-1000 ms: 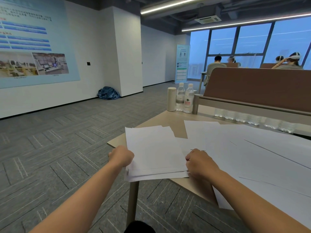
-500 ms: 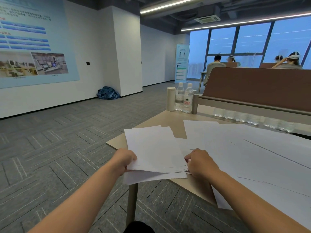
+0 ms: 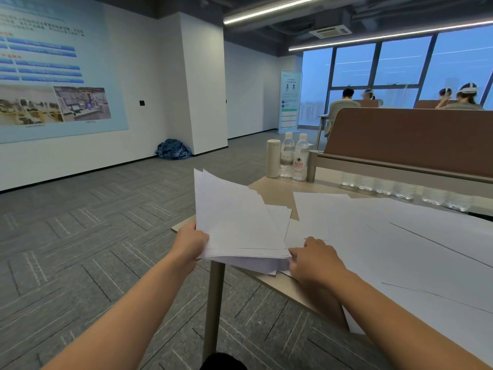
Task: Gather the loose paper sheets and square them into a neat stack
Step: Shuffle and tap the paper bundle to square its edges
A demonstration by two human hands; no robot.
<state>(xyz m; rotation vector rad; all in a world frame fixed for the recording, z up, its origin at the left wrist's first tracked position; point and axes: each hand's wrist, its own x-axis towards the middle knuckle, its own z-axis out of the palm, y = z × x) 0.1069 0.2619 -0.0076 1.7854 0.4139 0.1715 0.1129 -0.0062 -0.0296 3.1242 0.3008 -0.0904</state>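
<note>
Head view: left hand (image 3: 190, 245) curled round the near left edge of a bundle of white paper sheets (image 3: 240, 222), lifting that side so the far corners tilt up off the beige flat-topped table (image 3: 274, 194). Right hand (image 3: 314, 259) curled at the bundle's near right corner. It appears to pinch the lower sheets, but the contact itself is hidden. Bundle sits at the table's near left corner, edges fanned, not square. More loose white paper sheets (image 3: 400, 249) lie spread to the right, overlapping, reaching the bundle's right side.

Risks: lower sheets overhang the table edge and could slide to the floor if my right pinch slackens. More tilt may fan the bundle wider.

Unclear: how many sheets I hold. The spread sheets are cut off at the right frame edge. 2 clear plastic water bottles (image 3: 300, 161) stand well apart at the far end.
</note>
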